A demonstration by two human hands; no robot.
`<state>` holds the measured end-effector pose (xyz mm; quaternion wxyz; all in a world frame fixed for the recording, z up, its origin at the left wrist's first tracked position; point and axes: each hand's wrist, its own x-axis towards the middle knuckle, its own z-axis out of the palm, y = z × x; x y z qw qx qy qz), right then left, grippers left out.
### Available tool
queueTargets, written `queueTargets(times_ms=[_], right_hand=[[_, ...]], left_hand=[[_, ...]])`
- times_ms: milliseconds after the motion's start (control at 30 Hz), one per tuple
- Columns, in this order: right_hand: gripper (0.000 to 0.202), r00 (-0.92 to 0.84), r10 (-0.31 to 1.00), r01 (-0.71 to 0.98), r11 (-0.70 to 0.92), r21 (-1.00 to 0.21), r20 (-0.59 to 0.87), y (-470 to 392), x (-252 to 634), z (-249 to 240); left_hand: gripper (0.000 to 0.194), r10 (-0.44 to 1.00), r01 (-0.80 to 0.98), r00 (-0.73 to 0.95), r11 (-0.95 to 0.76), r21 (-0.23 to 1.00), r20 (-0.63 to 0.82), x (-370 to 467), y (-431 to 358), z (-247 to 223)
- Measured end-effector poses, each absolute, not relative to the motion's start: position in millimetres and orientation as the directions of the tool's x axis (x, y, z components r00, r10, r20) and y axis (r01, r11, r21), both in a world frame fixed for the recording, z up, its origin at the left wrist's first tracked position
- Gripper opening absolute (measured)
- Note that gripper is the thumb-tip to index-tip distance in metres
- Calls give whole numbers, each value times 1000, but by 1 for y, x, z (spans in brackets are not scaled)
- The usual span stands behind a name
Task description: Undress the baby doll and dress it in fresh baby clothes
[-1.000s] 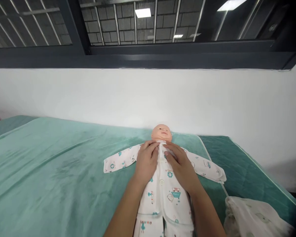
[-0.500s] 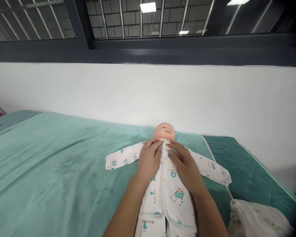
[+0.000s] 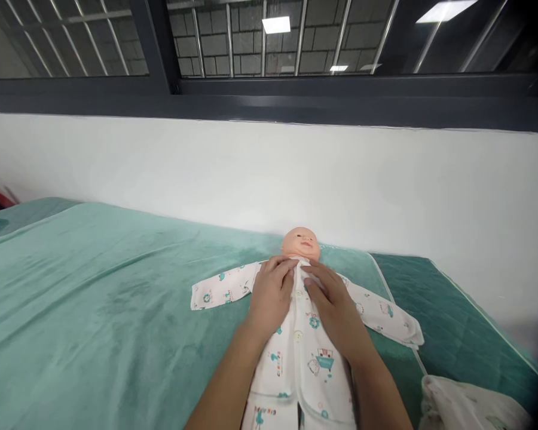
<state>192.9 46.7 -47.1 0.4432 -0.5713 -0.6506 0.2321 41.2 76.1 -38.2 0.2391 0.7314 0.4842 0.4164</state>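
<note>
I see white cloth (image 3: 470,409) in the near right corner. My two arms reach up the middle. My left hand (image 3: 271,295) lies flat on the doll's (image 3: 301,243) chest, fingers together, curled a bit at the collar. My right hand (image 3: 334,304) lies flat beside it, just touching. I cannot tell if either hand pinches the suit (image 3: 300,352). The doll lies on its back on the green blanket (image 3: 94,310), sleeves spread wide, head by the white wall (image 3: 251,173). Windows (image 3: 269,36) sit above.
</note>
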Motion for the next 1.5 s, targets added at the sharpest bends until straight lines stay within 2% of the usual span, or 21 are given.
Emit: queueTargets(times_ms=[67, 300, 500, 867, 1200, 1367, 1500], right_hand=[[34, 102, 953, 513, 195, -836, 284, 46, 192, -47], [37, 38, 956, 570, 219, -792, 292, 47, 193, -47], [37, 83, 957, 527, 193, -828, 276, 46, 191, -45], [49, 175, 974, 448, 53, -893, 145, 43, 188, -39], [53, 173, 971, 457, 66, -887, 162, 44, 187, -41], [46, 219, 957, 378, 94, -921, 188, 41, 190, -36], [29, 250, 933, 402, 142, -904, 258, 34, 196, -26]], left_hand=[[36, 907, 506, 184, -418, 754, 379, 41, 76, -38], [37, 905, 514, 193, -422, 747, 379, 41, 77, -41], [38, 908, 509, 198, -418, 752, 370, 41, 78, -41], [41, 905, 531, 220, -424, 734, 364, 41, 77, -40], [39, 906, 560, 254, -423, 712, 339, 41, 78, -39], [36, 905, 500, 207, -425, 754, 373, 41, 77, -37], [23, 916, 425, 135, -398, 813, 378, 35, 69, -27]])
